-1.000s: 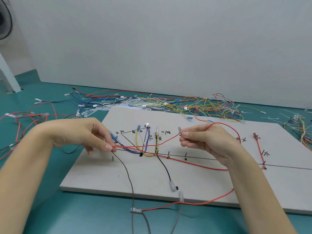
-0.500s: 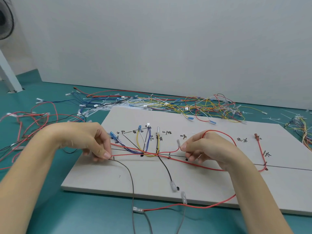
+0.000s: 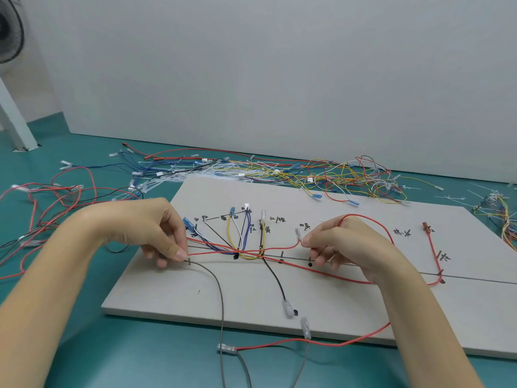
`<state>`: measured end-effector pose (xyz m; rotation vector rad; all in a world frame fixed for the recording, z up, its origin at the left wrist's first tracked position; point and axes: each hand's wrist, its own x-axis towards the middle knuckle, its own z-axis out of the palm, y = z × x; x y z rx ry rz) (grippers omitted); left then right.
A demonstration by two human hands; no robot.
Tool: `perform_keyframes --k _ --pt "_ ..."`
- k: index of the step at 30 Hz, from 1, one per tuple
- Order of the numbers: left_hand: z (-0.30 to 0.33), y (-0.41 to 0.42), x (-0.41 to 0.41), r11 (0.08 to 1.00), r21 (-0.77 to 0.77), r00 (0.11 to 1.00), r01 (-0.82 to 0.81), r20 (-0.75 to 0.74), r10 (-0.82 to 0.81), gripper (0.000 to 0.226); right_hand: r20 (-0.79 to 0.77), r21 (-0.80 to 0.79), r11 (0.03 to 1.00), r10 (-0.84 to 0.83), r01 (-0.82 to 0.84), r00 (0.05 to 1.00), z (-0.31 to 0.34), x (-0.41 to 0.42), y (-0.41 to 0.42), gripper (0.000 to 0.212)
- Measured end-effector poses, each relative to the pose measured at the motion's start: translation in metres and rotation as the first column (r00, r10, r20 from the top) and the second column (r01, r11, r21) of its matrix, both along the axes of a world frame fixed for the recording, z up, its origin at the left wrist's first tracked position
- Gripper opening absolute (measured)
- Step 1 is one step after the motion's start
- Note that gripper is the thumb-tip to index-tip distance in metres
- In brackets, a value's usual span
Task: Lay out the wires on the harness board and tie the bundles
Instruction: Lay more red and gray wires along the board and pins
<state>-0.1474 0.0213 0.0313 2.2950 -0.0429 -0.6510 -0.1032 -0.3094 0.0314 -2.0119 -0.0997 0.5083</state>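
A pale grey harness board [image 3: 349, 312] lies on the teal floor, marked with black lines, pins and handwritten labels. Blue, white, yellow and black wires [image 3: 243, 236] loop around pins at its upper left. My left hand [image 3: 156, 228] pinches a red wire [image 3: 282, 247] against the board's left pin, beside a grey wire [image 3: 221, 298]. My right hand [image 3: 347, 245] pinches the same red wire just behind its clear terminal [image 3: 298, 234]. The red wire loops over my right hand and trails off the board's front edge. Another red wire [image 3: 432, 247] lies at the right.
A tangle of loose wires and cable ties [image 3: 279, 172] lies behind the board along the white wall. More red wires [image 3: 47, 203] sprawl at the left, another bundle [image 3: 500, 217] at the far right. Loose terminals [image 3: 305, 327] lie at the board's front edge.
Both hands have lowered the red wire toward the board. My left hand now presses it down near the left pin, and my right hand has dropped closer to the horizontal line.
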Motion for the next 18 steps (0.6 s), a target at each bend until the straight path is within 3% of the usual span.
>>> perform_keyframes --k 12,18 --pt "-0.001 -0.008 -0.002 0.998 0.065 1.0 0.012 -0.009 -0.011 0.011 0.018 -0.017 1.0 -0.026 0.026 1.0 -0.001 0.001 -0.002 0.007" --pt "0.0 -0.019 -0.002 0.987 0.161 0.991 0.005 0.129 -0.026 0.038 0.047 0.05 0.997 -0.066 0.064 0.997 -0.002 0.002 -0.001 0.007"
